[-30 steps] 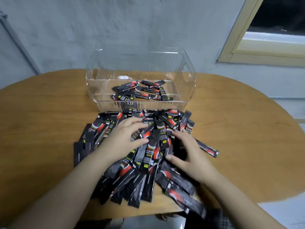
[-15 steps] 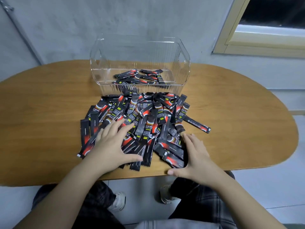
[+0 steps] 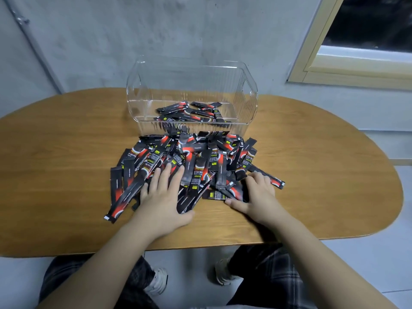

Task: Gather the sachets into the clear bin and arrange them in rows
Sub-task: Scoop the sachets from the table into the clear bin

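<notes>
Both hands have slid back to the near edge of the pile since the earlier frame. Left hand (image 3: 163, 198) lies flat, fingers spread, pressing on the sachets (image 3: 191, 166); right hand (image 3: 256, 195) cups the pile's right side with relaxed fingers, pinching nothing. Most of the work is left, I judge: several dozen sachets, too overlapped to count, sit heaped on the worktop (image 3: 66, 152). Beyond them, one clear bin (image 3: 249, 94) holds roughly eight, loose and not yet in rows.

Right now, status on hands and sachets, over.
Left hand and right hand flat on the pile of sachets. A few sachets lie loose in the clear bin, no rows. Nothing blocks the bin.
</notes>
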